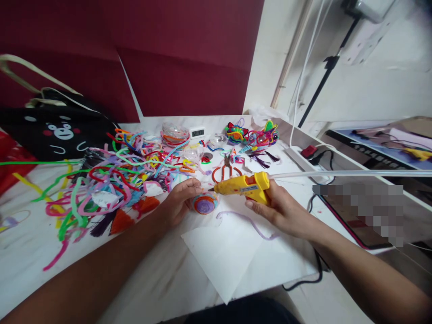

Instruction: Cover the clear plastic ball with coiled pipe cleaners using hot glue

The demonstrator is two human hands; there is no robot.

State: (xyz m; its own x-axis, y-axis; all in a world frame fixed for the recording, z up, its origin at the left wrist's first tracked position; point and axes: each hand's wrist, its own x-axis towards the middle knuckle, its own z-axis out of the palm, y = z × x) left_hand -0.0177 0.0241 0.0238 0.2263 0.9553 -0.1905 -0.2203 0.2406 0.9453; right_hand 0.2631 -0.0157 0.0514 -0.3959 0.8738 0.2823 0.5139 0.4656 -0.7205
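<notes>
My left hand (180,200) is closed on a round ornament (205,204) wound with coils of purple, orange and blue pipe cleaner. In my right hand (278,207) is a yellow hot glue gun (243,185), with a long clear glue stick (337,173) running out of its back to the right. The gun's nozzle points left and meets the ornament's upper edge or hovers just above it; I cannot tell which. Just below lies a loose purple pipe cleaner (248,218), partly on a white paper sheet (222,256). Red-handled pliers (227,171) rest behind the gun.
A heap of coloured pipe cleaners (111,180) spreads over the left side. Finished-looking colourful ornaments (261,135) and a small digital clock (197,133) stand at the back. On the right are a power strip (300,159), a dark cable (303,283) and a tablet-like device (354,220).
</notes>
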